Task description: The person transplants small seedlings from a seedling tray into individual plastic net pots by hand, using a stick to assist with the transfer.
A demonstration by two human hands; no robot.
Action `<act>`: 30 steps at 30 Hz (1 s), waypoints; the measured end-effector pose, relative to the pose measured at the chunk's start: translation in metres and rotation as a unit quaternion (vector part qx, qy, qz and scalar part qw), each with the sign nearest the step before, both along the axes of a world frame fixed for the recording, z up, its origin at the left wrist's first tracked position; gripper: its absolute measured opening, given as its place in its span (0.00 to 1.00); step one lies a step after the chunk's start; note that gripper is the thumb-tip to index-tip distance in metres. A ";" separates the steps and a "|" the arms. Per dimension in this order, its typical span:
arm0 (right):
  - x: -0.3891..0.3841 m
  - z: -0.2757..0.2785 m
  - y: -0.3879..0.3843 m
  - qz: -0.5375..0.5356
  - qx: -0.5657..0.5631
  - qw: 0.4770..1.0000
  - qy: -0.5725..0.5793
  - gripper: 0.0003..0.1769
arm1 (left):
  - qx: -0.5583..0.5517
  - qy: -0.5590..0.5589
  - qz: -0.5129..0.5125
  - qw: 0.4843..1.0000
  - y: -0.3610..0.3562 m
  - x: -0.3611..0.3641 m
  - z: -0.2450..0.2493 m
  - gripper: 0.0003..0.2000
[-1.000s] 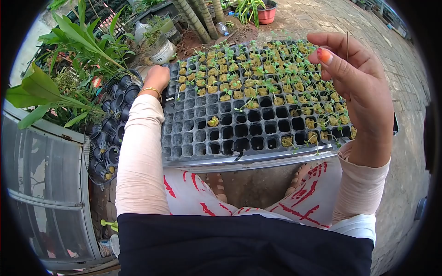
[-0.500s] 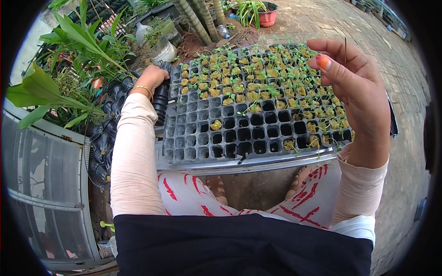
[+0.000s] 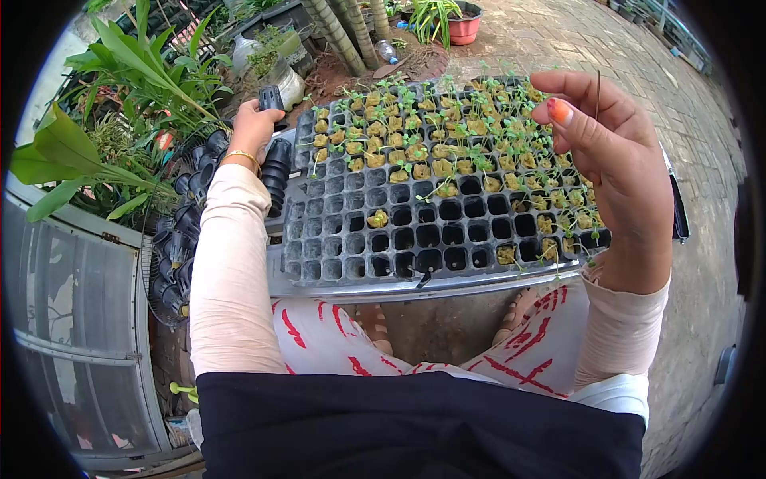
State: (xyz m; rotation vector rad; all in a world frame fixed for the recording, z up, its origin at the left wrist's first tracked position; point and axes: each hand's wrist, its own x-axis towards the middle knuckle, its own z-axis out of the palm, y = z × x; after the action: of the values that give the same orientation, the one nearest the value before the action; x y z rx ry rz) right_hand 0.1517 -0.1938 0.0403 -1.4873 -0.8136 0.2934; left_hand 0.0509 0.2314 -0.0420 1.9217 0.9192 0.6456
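My left hand (image 3: 252, 128) grips a black net pot (image 3: 271, 98), held just above a stack of nested black net pots (image 3: 277, 172) at the left side of the seedling tray. My right hand (image 3: 613, 140) is raised over the tray's right side, its fingers closed round a thin dark stick (image 3: 598, 92) that points upward. The black seedling tray (image 3: 319, 227) has small green seedlings (image 3: 476, 126) in yellowish plugs across its back and right cells. One lone plug (image 3: 377, 218) sits in the front left area among empty cells.
More black net pots (image 3: 182, 231) lie heaped in a wire basket at the left. Leafy plants (image 3: 120, 128) and a white bucket (image 3: 286, 86) stand behind them. A metal-framed panel (image 3: 76, 303) is at lower left. Brick paving lies right, with a red pot (image 3: 464, 28) behind.
My left hand has lifted a net pot off the stack, moving slightly left. My right hand stays nearly still with the stick.
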 end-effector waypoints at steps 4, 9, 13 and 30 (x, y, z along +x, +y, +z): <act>-0.004 0.002 0.004 0.009 0.029 1.000 0.006 0.19 | 0.003 -0.087 -0.023 0.996 0.002 -0.005 0.032 0.21; -0.022 0.007 -0.002 0.113 0.174 0.969 0.132 0.20 | -0.137 -0.283 -0.170 0.934 -0.079 -0.056 0.088 0.21; -0.058 -0.016 -0.028 0.283 0.406 0.794 0.353 0.21 | -0.152 -0.339 -0.243 0.896 -0.137 -0.116 0.096 0.24; -0.092 -0.011 0.075 0.161 -0.027 0.971 -0.172 0.34 | 0.041 -0.316 -0.235 0.918 -0.222 -0.147 0.040 0.34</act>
State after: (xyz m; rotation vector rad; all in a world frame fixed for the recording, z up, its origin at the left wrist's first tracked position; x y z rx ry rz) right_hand 0.0597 -0.1185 0.0288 -1.4749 -1.3418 0.3039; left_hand -0.0957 0.0093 -0.0024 1.7371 0.0181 0.9338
